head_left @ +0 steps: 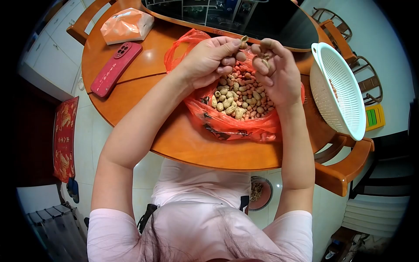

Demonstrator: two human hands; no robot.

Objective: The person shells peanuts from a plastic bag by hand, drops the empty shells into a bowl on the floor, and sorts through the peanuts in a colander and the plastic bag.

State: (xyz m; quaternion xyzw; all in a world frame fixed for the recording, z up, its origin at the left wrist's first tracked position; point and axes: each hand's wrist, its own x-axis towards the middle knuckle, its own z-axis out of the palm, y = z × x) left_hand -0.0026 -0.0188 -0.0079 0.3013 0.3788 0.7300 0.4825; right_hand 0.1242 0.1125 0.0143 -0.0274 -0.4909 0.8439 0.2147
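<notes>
Over a red plastic bag (pixel 235 131) on the table, both hands are raised close together. Between thumb and index finger, my left hand (pixel 207 61) pinches a cracked peanut shell (pixel 244 40); its other fingers curl inward. My right hand (pixel 281 72) is closed loosely, with what look like pieces of peanut shell (pixel 265 62) at its curled fingers. Below them, the bag holds unshelled peanuts (pixel 227 101), mostly on the left, and reddish shelled kernels (pixel 245 81) among and behind them. Part of the bag's contents is hidden by my hands.
A white colander (pixel 321 91) with some reddish kernels stands tilted at the table's right edge. On the left lie a red-cased phone (pixel 115 70) and an orange tissue pack (pixel 126 26). A dark glossy panel (pixel 279 22) borders the back. A bin (pixel 265 201) with shells sits on the floor.
</notes>
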